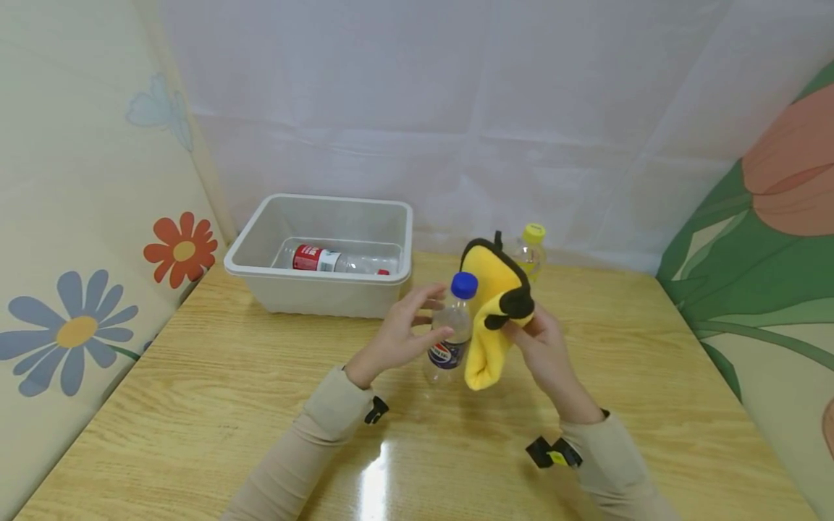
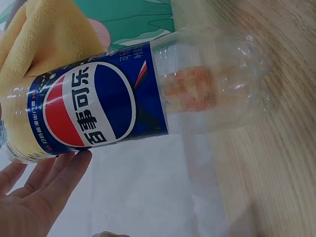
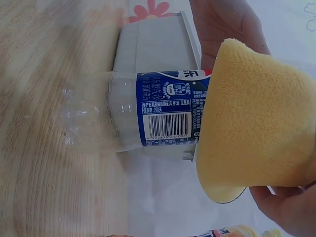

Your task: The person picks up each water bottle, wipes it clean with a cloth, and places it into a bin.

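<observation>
pale sheeting point(image 1: 417, 87) hangs across the back, flower-printed hangings point(image 1: 81, 333) fill both sides, and a wood-grain desk point(image 1: 215, 405) spreads over the lower frame. near the middle of the head view, the left hand point(image 1: 400, 333) is loose, its fingers spread and slightly bent around a clear blue-capped bottle point(image 1: 446, 354); whether a fingertip actually touches the plastic is hard to tell. this bottle, with its blue label, is nearly upright at the centre of the frame, its base down at the desk. just right of it, the right hand point(image 1: 539, 344) pinches a folded yellow cloth point(image 1: 485, 307) edged in black. behind the cloth, right of centre, is a clear yellow-capped bottle point(image 1: 529, 255), partly hidden. left of centre, farther back, sits a pale grey tub point(image 1: 326, 293), and inside it a red-labelled bottle point(image 1: 329, 260) lies on its side, its red cap toward the right.
</observation>
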The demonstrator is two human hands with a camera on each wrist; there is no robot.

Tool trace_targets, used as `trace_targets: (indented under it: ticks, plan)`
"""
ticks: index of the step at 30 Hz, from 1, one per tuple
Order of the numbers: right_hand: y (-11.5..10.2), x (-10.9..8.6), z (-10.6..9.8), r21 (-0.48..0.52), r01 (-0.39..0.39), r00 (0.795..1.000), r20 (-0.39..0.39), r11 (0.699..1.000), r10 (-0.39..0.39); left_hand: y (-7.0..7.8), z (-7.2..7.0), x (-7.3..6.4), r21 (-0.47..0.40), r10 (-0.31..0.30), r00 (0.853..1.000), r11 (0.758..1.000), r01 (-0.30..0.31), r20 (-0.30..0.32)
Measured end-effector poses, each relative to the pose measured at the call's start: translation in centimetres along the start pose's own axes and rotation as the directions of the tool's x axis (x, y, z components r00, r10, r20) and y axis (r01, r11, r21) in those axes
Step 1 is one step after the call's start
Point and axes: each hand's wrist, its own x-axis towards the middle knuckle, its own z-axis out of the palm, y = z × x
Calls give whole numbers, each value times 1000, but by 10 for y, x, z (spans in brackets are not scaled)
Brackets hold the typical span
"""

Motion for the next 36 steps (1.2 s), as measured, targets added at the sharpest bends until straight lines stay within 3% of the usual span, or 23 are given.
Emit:
trace_targets:
  ticks: [11, 36]
  plan:
    - [0, 2, 0, 0, -19, 997, 71, 1000, 19, -1, 0, 0, 13, 8, 1000, 1000, -8, -13]
    - [11, 0, 0, -25, -91, 992, 84, 996, 93, -4, 0, 0, -2, 36, 999, 999, -36, -15]
